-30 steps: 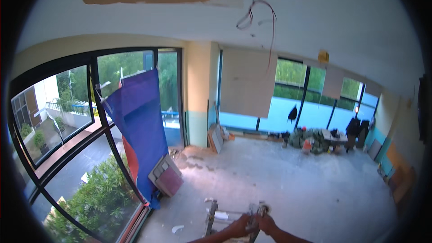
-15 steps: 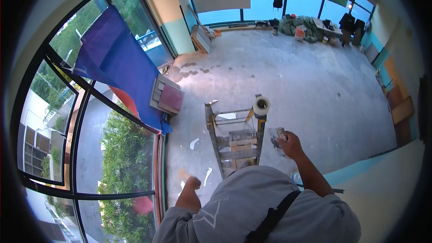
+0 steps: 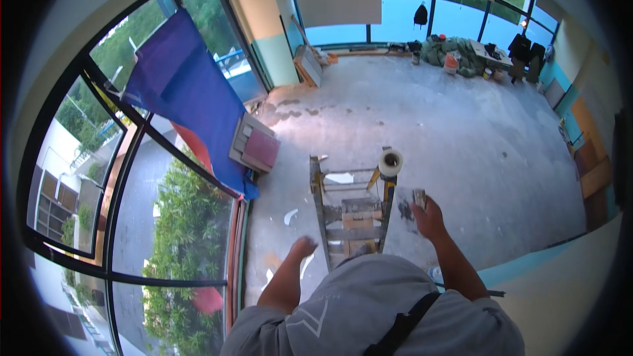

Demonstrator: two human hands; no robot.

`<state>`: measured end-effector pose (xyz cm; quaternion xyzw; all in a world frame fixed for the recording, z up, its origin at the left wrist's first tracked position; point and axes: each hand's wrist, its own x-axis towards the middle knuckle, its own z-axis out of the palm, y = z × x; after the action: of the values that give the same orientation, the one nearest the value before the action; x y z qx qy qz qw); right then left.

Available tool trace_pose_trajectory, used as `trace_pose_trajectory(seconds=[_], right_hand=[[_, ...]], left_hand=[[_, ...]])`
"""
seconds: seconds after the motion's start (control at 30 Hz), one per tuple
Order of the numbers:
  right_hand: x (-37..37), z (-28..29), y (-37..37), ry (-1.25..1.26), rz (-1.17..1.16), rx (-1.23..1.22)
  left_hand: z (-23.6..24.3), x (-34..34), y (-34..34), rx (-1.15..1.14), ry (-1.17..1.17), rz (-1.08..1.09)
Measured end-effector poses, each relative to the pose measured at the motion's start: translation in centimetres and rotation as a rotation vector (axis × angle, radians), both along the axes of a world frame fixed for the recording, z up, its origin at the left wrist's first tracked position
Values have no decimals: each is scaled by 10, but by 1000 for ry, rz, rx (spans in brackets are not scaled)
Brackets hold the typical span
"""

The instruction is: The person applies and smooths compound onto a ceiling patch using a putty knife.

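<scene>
My right hand (image 3: 428,215) grips a putty knife (image 3: 407,214) with a grey, smeared blade, to the right of a metal stepladder (image 3: 352,234). A white roll (image 3: 389,170) sits on the ladder's top right corner. My left hand (image 3: 303,247) is to the ladder's left, its fingers too blurred to read. My grey shirt covers the ladder's bottom part.
Tall black-framed windows (image 3: 112,231) line the left, with a hanging blue banner (image 3: 188,86) and leaning boards (image 3: 254,148). Piled green sheets, a bucket and bags (image 3: 465,59) lie along the far window wall. White scraps (image 3: 290,217) lie on the floor (image 3: 494,138).
My view has tilted down since a second ago. My hands, together at the ladder top then, are now apart on either side of it. Since half a second ago my left hand has shifted right.
</scene>
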<state>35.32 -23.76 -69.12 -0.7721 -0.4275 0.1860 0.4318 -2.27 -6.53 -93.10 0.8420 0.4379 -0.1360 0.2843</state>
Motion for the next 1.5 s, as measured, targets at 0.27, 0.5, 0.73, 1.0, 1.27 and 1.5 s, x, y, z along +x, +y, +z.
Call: trace_pose_trajectory(seconds=[0.27,0.5,0.73,1.0,1.27,1.5], right_hand=[[-6,30,25,-65,140,2],[2,-18,-16,13,68,-265],[-20,-28,38,106,62,-98],[-86,17,134,-238,568,270],[-59,84,172,-80,716,237],[-17,57,154,153,579,28]], left_hand=[[58,22,-20,-87,-278,360],[-39,-110,-109,-71,121,325],[67,6,-64,-239,-318,408],[209,161,14,-118,-1208,366],[344,161,119,72,-825,532],[646,133,213,891,-1439,396]])
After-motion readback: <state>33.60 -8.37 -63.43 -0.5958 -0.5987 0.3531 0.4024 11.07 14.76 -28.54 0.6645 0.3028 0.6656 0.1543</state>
